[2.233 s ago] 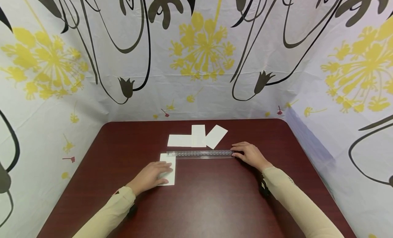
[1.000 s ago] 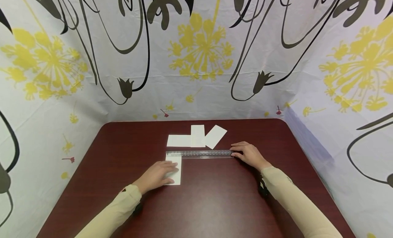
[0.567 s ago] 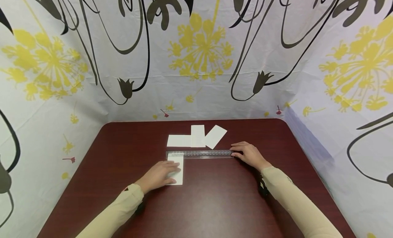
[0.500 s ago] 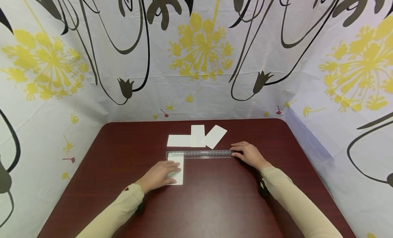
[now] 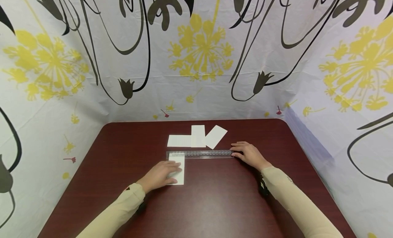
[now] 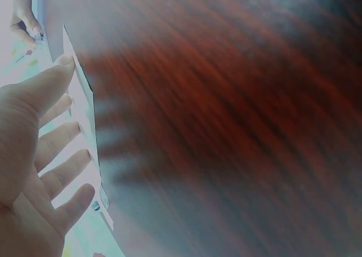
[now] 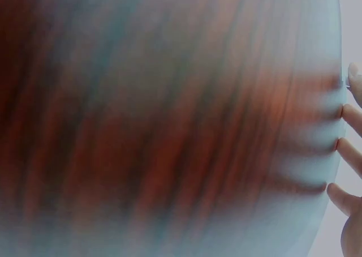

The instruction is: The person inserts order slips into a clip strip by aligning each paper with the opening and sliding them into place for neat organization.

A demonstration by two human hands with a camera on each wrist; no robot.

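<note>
In the head view my left hand (image 5: 160,173) lies flat on a white card (image 5: 179,176), its fingers spread. The left wrist view shows the thumb and fingertips of that hand against the card (image 6: 85,110). A clear plastic ruler (image 5: 208,154) lies crosswise on the table, its left end overlapping the top of the card. At the ruler's right end, my right hand (image 5: 250,155) pinches it between thumb and fingers. The right wrist view catches only the fingertips of the right hand (image 7: 348,149) at its right edge, down at the table surface.
Behind the ruler lie three more white cards: one sideways (image 5: 179,141), one upright (image 5: 198,135) and one tilted (image 5: 216,137). The dark reddish wood table (image 5: 215,204) has rounded far corners. A white cloth with a flower print (image 5: 172,60) hangs around its back and sides.
My left hand has slid the card to the right, so that its top now sits under the ruler's left end. The right hand and the ruler have stayed in place.
</note>
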